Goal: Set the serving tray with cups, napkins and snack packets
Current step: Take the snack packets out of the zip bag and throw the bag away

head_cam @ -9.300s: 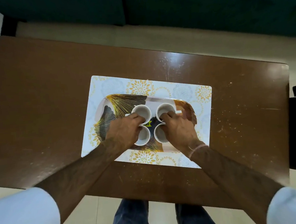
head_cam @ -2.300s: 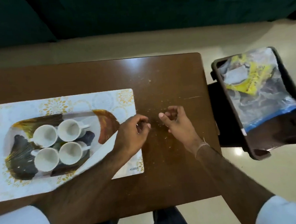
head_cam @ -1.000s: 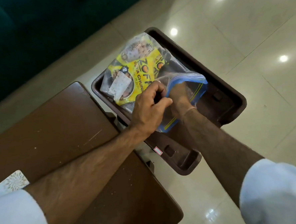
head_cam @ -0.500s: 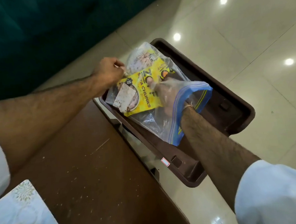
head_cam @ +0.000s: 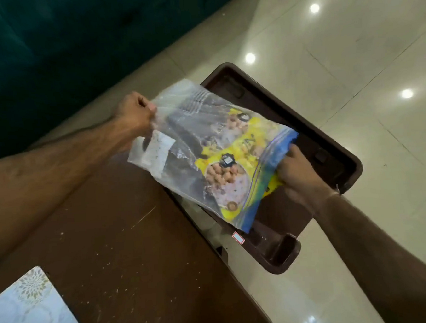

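Pulling snack packets out of the zip bag

At frame centre, the left hand [head_cam: 135,113] is pinching the clear zip bag [head_cam: 196,147] by its far corner while the right hand [head_cam: 298,173] is gripping a yellow snack packet [head_cam: 234,157] at its blue mouth, above the brown bin [head_cam: 341,158]; next, probably, carrying it to the counter [head_cam: 127,241].

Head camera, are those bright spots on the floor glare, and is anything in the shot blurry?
Head view: yes, round ceiling-light reflections on the glossy floor tiles. The zip bag and yellow snack packet look slightly smeared, their print unreadable. The left hand pinching the bag's far corner and the right hand at its blue mouth are soft-edged; wide-angle stretch enlarges the left forearm.
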### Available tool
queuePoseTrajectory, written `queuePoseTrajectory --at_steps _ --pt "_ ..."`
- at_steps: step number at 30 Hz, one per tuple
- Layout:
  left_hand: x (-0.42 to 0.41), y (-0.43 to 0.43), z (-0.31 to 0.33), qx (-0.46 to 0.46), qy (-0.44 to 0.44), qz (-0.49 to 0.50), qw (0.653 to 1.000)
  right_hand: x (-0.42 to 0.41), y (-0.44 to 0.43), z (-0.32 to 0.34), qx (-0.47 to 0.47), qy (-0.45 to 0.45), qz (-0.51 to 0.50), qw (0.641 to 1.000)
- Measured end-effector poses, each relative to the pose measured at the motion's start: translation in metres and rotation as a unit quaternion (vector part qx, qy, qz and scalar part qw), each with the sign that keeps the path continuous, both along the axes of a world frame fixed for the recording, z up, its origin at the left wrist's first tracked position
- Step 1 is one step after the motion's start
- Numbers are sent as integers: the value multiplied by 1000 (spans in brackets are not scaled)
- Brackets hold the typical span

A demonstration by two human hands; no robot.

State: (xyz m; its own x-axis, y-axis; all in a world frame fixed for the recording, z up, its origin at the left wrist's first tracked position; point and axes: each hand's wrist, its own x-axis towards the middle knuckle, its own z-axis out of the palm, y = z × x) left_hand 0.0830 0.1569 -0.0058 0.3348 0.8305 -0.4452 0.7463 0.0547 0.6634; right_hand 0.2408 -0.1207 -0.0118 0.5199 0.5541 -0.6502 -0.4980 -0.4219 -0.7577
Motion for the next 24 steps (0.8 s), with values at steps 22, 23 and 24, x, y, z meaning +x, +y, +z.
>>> queuePoseTrajectory --at_steps 22,23,24 --pt "-118 22 127 -104 -225 -53 967 -45 100 116 13 -401 212 891" --pt "-125 21 141 -109 -229 -65 965 -48 121 132 17 -395 269 878" --pt "-136 21 160 -111 -234 -77 963 -54 142 152 18 -411 327 851"
